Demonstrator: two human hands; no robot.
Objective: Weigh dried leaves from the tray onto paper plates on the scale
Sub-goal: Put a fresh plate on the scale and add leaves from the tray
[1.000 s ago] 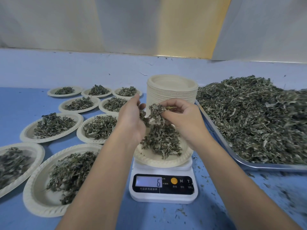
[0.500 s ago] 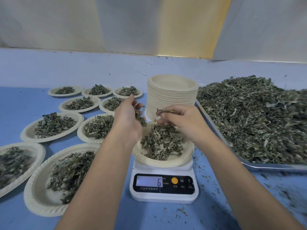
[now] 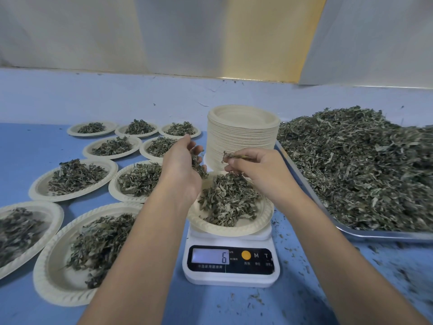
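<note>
A white digital scale stands at the centre and its display reads 6. On it sits a paper plate heaped with dried leaves. My left hand hovers over the plate's left rim, cupping a small clump of leaves in its curled fingers. My right hand is above the plate's far right side and pinches a few leaves between thumb and fingers. A metal tray piled with dried leaves lies to the right.
A tall stack of empty paper plates stands just behind the scale. Several filled plates cover the blue table on the left, the nearest one beside my left forearm. Leaf crumbs are scattered on the table at the right front.
The bunch of leaves I held up between both hands has dropped onto the plate. My right hand has drawn slightly right with a few leaves; the scale reading stays at 6.
</note>
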